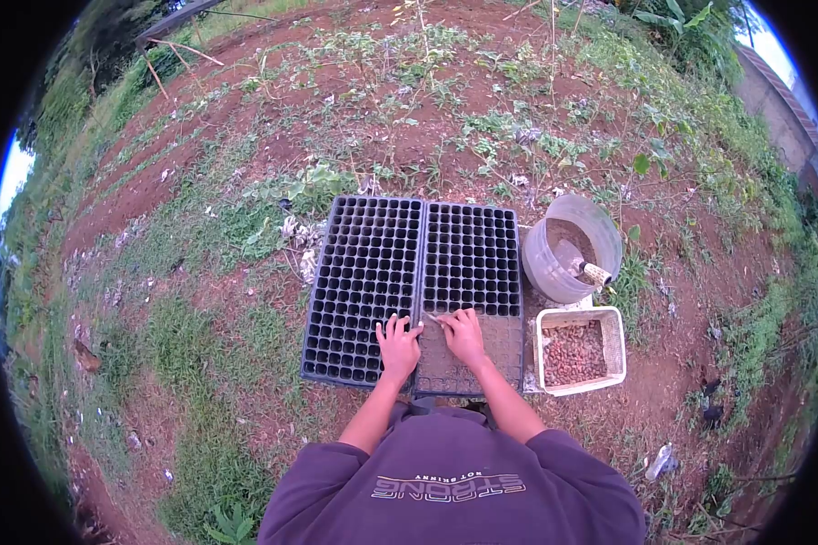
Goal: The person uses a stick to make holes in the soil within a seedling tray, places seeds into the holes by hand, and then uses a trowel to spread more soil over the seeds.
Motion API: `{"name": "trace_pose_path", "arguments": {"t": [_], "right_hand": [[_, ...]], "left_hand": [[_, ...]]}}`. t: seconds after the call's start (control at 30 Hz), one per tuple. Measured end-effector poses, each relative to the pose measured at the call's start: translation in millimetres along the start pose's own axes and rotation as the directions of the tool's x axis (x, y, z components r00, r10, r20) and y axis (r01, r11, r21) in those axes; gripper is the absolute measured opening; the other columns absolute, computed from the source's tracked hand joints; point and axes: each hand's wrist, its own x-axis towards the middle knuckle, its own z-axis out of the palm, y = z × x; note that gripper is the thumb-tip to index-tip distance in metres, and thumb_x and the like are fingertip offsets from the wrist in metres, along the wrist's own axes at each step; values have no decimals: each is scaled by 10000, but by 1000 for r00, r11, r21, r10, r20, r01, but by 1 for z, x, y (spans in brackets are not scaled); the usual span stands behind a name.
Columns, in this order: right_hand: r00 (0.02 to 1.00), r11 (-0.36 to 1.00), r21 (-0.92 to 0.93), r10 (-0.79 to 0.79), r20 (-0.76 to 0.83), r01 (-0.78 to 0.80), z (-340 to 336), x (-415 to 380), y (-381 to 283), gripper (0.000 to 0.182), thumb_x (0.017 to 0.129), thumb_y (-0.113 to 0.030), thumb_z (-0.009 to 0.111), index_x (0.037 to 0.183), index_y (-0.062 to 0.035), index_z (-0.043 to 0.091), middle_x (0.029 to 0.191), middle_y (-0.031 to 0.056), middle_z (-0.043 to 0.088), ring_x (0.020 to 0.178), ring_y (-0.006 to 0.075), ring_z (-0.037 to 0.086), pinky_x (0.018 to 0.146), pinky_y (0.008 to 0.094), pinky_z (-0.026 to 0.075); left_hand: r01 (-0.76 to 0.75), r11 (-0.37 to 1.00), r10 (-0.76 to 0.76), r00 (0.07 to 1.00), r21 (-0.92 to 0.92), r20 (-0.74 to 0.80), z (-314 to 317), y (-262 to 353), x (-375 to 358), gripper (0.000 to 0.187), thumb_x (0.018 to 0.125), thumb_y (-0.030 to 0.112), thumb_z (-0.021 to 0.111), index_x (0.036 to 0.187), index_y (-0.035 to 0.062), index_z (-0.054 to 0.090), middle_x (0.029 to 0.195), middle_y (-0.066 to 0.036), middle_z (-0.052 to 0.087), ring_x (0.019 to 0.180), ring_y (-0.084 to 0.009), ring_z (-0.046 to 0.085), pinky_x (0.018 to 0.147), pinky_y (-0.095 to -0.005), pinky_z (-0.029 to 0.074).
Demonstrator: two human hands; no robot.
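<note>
Two black seedling trays lie side by side. The left tray [364, 263] has empty cells. The right tray [471, 254] has empty cells in its far part and brown soil filling the near part. My left hand [398, 347] rests with fingers spread on the left tray, near its inner edge. My right hand [462, 334] is closed over the right tray, where soil meets empty cells, pinching a small pale stick-like object [433, 318].
Right of the trays stands a translucent bucket [541, 263] with soil and a scoop [593, 272] inside. Nearer is a cream basket [616, 341] of reddish-brown pieces. Plants and weeds grow beyond; a crumpled clear plastic piece [661, 461] lies at the lower right.
</note>
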Motion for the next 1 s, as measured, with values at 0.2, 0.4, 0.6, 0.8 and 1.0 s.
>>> {"name": "trace_pose_path", "arguments": {"t": [0.2,0.4,0.6,0.8,1.0], "right_hand": [[999,999,-24,-29,45,30,0,0,-3,157,801,-76,682,945,-104,736,855,64,591,889,272,523,795,393,466],[1000,999,-21,27,0,-27,-3,1,-4,158,801,-65,677,944,-102,735,855,62,587,880,271,521,791,378,468],[999,999,-4,-32,28,33,-4,-1,-5,163,795,-54,680,944,-91,735,840,63,588,870,274,520,794,378,468],[1000,1000,5,8,-15,-8,-7,-1,-4,156,796,-59,683,935,-104,739,841,60,597,873,273,520,797,380,467],[997,1000,-8,-28,67,29,-4,-2,-6,157,796,-63,684,934,-112,741,854,59,603,891,274,527,798,383,465]], "left_hand": [[8,1000,-8,1000,7,12,-1,0,0,270,803,93,609,1017,182,747,1205,-72,585,1265,-296,448,1083,-590,250],[4,1000,-4,1000,-5,8,-1,-1,-1,263,807,98,609,1016,179,747,1216,-72,587,1265,-295,447,1087,-583,245],[4,1000,-4,1000,3,4,1,-1,-1,263,806,97,612,1014,179,750,1216,-76,588,1267,-297,446,1090,-579,246],[-29,1000,29,999,-3,-33,2,-2,-1,299,777,91,601,1025,188,739,1199,-81,579,1237,-310,466,1076,-595,257],[-21,1000,21,999,-7,-34,3,-3,-1,294,782,94,602,1025,186,738,1203,-79,580,1243,-308,464,1078,-592,251]]}}
